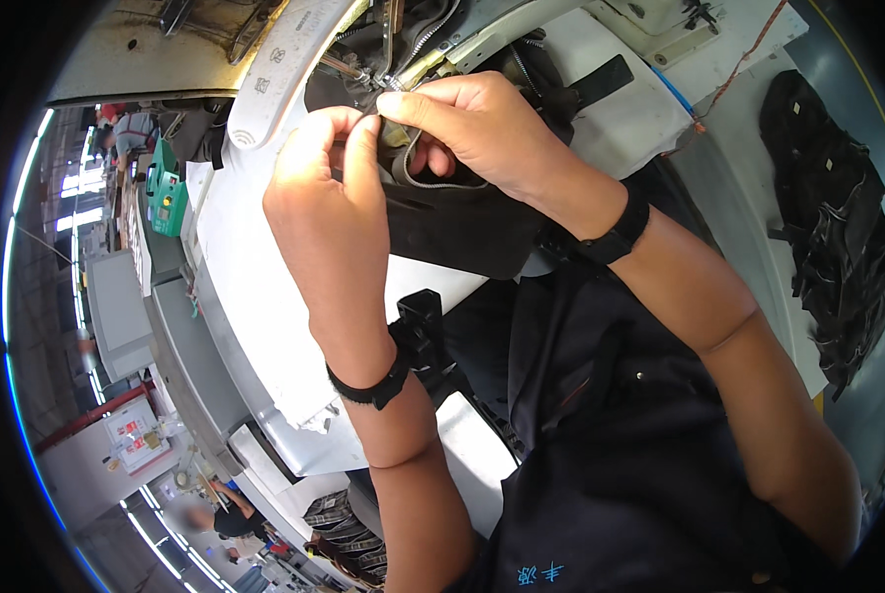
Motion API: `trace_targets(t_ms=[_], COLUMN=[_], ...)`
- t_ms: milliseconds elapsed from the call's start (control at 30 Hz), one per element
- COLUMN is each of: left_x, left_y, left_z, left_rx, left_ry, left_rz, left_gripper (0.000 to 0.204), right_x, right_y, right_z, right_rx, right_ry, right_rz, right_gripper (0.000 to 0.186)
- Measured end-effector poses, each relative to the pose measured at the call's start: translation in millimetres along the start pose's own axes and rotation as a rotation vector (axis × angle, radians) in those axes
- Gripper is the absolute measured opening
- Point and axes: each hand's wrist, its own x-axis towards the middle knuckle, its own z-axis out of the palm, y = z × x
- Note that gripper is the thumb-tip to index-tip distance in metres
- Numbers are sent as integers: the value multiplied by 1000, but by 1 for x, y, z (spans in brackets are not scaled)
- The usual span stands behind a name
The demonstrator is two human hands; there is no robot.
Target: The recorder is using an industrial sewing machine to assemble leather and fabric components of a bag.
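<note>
Dark cloth with a zipper tape curving along its edge lies bunched on the white work surface, just in front of a sewing machine's needle area. My left hand is closed, its thumb and forefinger pinched at the cloth's upper edge. Close beside it, my right hand pinches at the same edge, fingertips almost touching the left ones. The lower fingers of the right hand curl into the fold. The exact bit between the fingertips is too small to make out.
The white machine arm slants above my left hand. A pile of dark cloth pieces lies at the far right. A green device stands at the left. Another person is at the lower left.
</note>
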Motion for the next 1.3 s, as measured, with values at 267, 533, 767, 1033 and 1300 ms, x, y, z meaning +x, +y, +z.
trace_targets(t_ms=[267, 533, 767, 1033, 1300], left_x=[6, 12, 2, 2, -3], left_y=[0, -2, 13, 13, 20], left_z=[2, 3, 0, 8, 11], left_rx=[195, 126, 277, 172, 136], left_ry=[16, 117, -92, -31, -44], left_rz=[157, 187, 221, 187, 112], left_gripper=[12, 14, 21, 20, 22], right_x=[-2, -2, 1, 1, -3], right_y=[-16, -22, -11, -7, -2], right_z=[8, 12, 7, 0, -3], right_rx=[-162, -204, -160, -136, -136], right_ry=[111, 109, 65, 19, 36], right_rz=[-20, 7, -31, -56, -75], right_gripper=[39, 39, 37, 41, 41])
